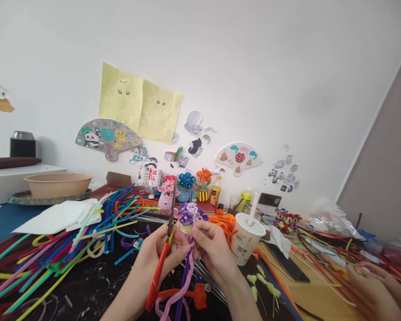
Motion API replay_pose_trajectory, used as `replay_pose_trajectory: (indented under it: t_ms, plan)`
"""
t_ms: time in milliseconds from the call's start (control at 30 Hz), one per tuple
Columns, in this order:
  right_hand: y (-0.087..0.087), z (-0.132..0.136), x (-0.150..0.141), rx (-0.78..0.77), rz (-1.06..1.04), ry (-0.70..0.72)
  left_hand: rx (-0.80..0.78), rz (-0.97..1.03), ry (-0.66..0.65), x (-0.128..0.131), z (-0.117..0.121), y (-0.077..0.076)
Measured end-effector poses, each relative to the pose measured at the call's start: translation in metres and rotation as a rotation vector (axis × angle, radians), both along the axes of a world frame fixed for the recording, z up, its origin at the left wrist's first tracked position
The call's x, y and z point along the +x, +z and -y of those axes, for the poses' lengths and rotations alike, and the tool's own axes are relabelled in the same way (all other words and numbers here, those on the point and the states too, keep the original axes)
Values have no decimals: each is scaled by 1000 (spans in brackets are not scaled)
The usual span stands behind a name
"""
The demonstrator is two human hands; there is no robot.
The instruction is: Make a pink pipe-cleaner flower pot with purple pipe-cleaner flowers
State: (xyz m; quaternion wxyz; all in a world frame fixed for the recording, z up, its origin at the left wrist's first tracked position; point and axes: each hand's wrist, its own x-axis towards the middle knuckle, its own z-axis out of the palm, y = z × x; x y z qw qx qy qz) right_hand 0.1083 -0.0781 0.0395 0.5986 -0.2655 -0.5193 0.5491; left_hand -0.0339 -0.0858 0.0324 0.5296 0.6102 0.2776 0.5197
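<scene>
My left hand (155, 256) is closed around red-handled scissors (159, 274), whose blades point up. Its fingertips also meet the purple and pink pipe cleaners (186, 283) that hang down between my hands. From the other side, my right hand (215, 247) pinches the upper part of these strands. Right behind my fingertips is a bunch of purple pipe-cleaner flowers (189, 213); whether it is held or stands on the table is hidden. Below my hands lie an orange pipe-cleaner piece (200, 296) and thin wire stems.
Loose coloured pipe cleaners (96, 236) cover the left side. A lidded paper cup (243, 243) with a straw stands close to my right hand. Behind are potted blue flowers (186, 182) and orange flowers (203, 176). Another person's hands (370, 281) are at far right, near a phone (285, 261).
</scene>
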Motion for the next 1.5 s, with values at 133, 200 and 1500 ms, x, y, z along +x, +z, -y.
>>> replay_pose_trajectory:
  t_ms: [133, 200, 1500]
  plan:
    - [1, 1, 0, 3, 7, 20, 23, 0, 7, -1, -2, -2]
    - [1, 1, 0, 5, 17, 20, 34, -8, 25, -2, -3, -4]
    - [-5, -2, 1, -20, -119, -8, -62, 116, -2, 1, 1, -4]
